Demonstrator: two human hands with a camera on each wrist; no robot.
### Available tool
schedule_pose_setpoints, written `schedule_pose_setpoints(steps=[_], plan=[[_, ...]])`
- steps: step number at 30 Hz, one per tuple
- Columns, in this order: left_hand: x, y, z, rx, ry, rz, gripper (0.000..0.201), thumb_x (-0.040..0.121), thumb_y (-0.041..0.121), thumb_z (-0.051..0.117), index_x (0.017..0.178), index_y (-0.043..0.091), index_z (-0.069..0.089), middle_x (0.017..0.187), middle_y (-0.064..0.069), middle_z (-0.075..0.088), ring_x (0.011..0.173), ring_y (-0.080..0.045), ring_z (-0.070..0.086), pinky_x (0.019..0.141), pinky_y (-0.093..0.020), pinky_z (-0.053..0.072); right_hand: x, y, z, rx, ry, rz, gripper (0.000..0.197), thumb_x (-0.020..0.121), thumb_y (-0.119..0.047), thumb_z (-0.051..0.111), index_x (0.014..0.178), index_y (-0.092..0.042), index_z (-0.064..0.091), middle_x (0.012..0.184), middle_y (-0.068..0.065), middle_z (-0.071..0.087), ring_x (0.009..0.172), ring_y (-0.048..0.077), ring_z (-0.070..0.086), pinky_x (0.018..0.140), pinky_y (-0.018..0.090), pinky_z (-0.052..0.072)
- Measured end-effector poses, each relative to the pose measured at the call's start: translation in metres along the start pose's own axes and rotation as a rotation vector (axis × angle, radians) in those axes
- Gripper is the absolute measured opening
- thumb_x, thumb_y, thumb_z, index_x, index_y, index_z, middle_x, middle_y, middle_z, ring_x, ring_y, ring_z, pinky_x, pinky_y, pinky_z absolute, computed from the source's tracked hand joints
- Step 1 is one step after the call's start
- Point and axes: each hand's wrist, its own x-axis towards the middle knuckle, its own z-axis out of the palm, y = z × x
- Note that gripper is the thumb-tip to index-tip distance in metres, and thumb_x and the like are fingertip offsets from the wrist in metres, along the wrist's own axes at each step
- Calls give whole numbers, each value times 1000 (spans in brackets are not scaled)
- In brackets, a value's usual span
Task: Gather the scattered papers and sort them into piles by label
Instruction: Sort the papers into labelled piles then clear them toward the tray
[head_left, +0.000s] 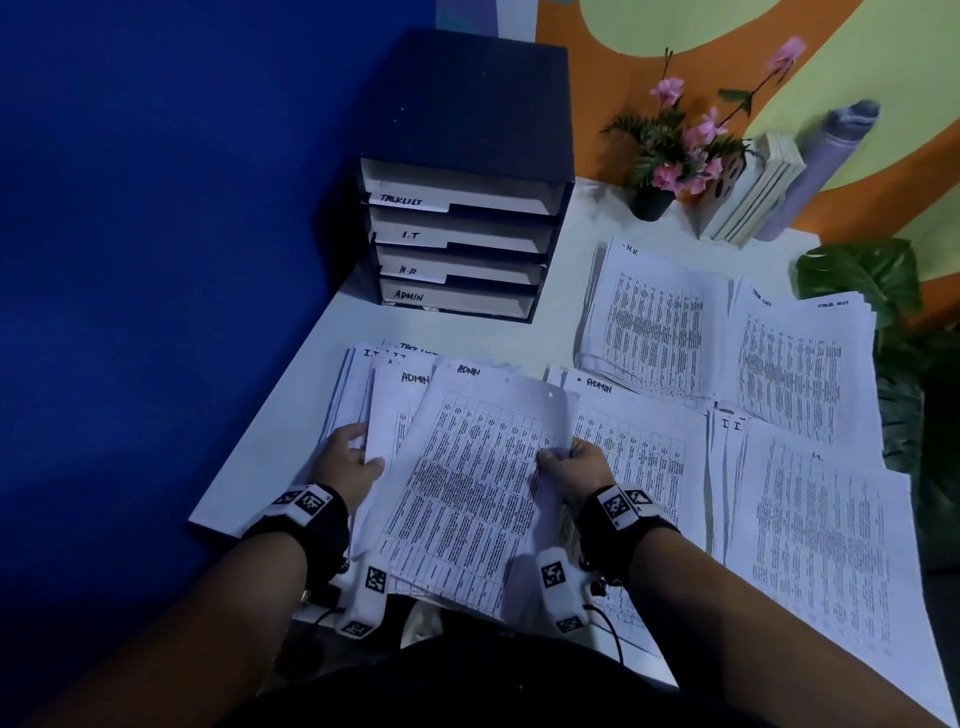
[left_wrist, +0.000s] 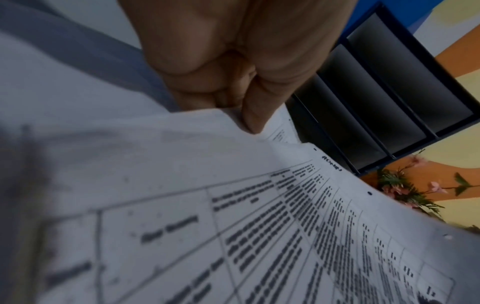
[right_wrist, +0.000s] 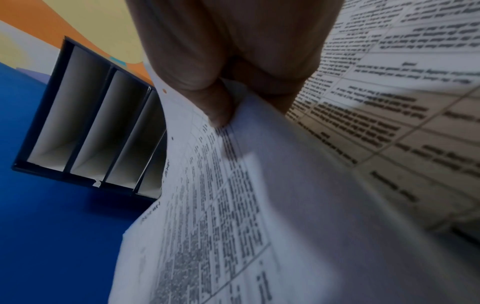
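A sheet marked ADMIN (head_left: 467, 483) is lifted over the unsorted stack (head_left: 358, 384) at the table's left. My left hand (head_left: 353, 457) pinches its left edge, thumb on top. My right hand (head_left: 571, 465) pinches its right edge. The left wrist view has the thumb (left_wrist: 254, 115) pressed on that sheet (left_wrist: 259, 216). Seen from the right wrist, fingers (right_wrist: 221, 107) curl round the paper's edge (right_wrist: 233, 195). Sorted piles lie on the table: ADMIN (head_left: 639, 447), H.R (head_left: 654, 322), TASK LIST (head_left: 800, 364) and I.T (head_left: 821, 535).
A dark four-drawer file box (head_left: 462, 228) labelled TASKLIST, I.T, H.R, ADMIN stands at the back left of the white table (head_left: 270, 457). A potted pink flower (head_left: 670, 156), books (head_left: 748, 187) and a grey roll (head_left: 826, 166) line the back wall. A leafy plant (head_left: 872, 280) is at right.
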Motion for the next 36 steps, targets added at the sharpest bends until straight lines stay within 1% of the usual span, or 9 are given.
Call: schedule_pose_setpoints(steps=[6, 11, 13, 16, 21, 25, 28, 32, 36], plan=[[3, -4, -2, -20, 12, 69, 30, 82, 22, 74, 109, 12, 64, 97, -2, 69, 88, -20, 65, 76, -25, 46, -2, -3, -4, 19, 3, 15, 14, 87, -9, 68, 91, 0, 58, 70, 17, 63, 62, 33, 65, 65, 56, 59], [8, -1, -4, 113, 30, 52, 32, 94, 26, 58, 116, 2, 60, 110, -12, 64, 92, -22, 55, 81, -26, 39, 16, 8, -10, -75, 70, -16, 23, 67, -21, 73, 84, -12, 61, 78, 18, 71, 74, 40, 71, 67, 58, 59], [11, -1, -6, 133, 49, 24, 31, 95, 23, 57, 116, 1, 58, 113, -15, 63, 97, -26, 56, 82, -27, 40, 23, 14, -13, -46, 103, -7, 23, 68, -18, 75, 85, -9, 63, 76, 17, 69, 73, 38, 70, 69, 58, 59], [13, -2, -8, 107, 105, -3, 29, 93, 18, 59, 117, 3, 59, 113, -14, 64, 96, -27, 58, 83, -29, 42, 18, 8, -18, -53, 166, -5, 23, 74, -9, 76, 90, 1, 64, 81, 20, 70, 75, 37, 70, 72, 55, 59], [13, 0, -7, 32, 168, -2, 26, 88, 12, 65, 112, 3, 60, 106, -12, 66, 91, -24, 59, 83, -29, 44, 18, 5, -18, 11, 109, -11, 22, 75, -6, 74, 90, -2, 59, 82, 22, 67, 80, 45, 69, 69, 61, 57], [8, 5, -2, -23, 183, 3, 30, 84, 11, 70, 112, 5, 59, 102, -9, 63, 88, -22, 56, 83, -29, 43, 19, 5, -15, 58, 59, 16, 34, 63, -15, 82, 91, -3, 67, 84, 21, 72, 80, 41, 70, 71, 60, 58], [4, 6, -1, -11, 157, 12, 35, 81, 16, 74, 109, 7, 57, 101, -7, 60, 90, -23, 56, 83, -30, 43, 20, 6, -13, 74, 52, 8, 30, 59, -12, 83, 84, -3, 71, 81, 21, 73, 78, 40, 70, 73, 60, 57], [7, 3, 1, -55, 165, 43, 40, 84, 24, 72, 118, 11, 56, 114, -7, 64, 100, -25, 60, 85, -31, 44, 20, 8, -10, 140, 43, -27, 19, 66, 4, 77, 78, -7, 70, 74, 16, 68, 73, 30, 63, 74, 47, 56], [8, 2, 2, -133, 209, 96, 54, 89, 8, 60, 137, 24, 41, 134, -5, 54, 116, -27, 55, 89, -29, 42, 24, 12, -15, 174, 66, -24, 16, 64, 5, 76, 74, -6, 69, 70, 15, 67, 71, 30, 62, 71, 46, 56]])
